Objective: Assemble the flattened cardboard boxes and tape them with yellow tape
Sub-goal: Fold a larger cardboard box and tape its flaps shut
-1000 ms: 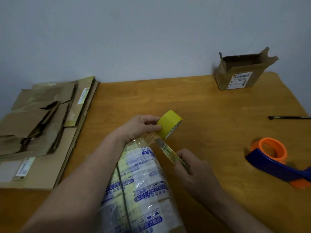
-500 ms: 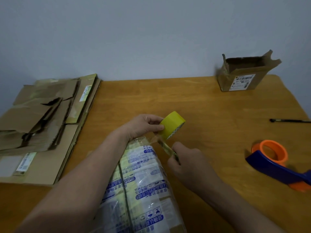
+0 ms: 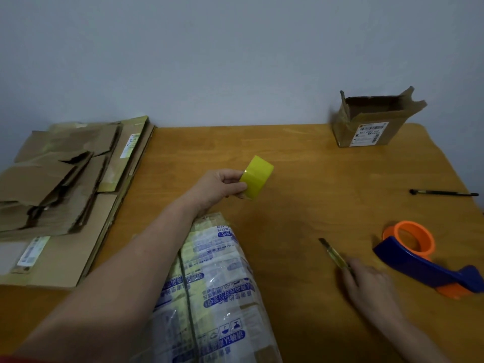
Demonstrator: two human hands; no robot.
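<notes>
Left hand (image 3: 217, 188) around yellow tape (image 3: 258, 176)

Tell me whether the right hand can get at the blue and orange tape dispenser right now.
Probably yes. The right hand lies close beside the tape dispenser with only bare table between them, though it grips a cutter it would have to drop first.

Left forearm bare, reaching forward from lower left. Left hand (image 3: 218, 186) raised, fingers and thumb pinching the yellow tape roll (image 3: 258, 176) at its near side. Right forearm enters from lower right. Right hand (image 3: 372, 286) low, back up, fingers curled round the cutter (image 3: 334, 254) handle. Hands well apart.
</notes>
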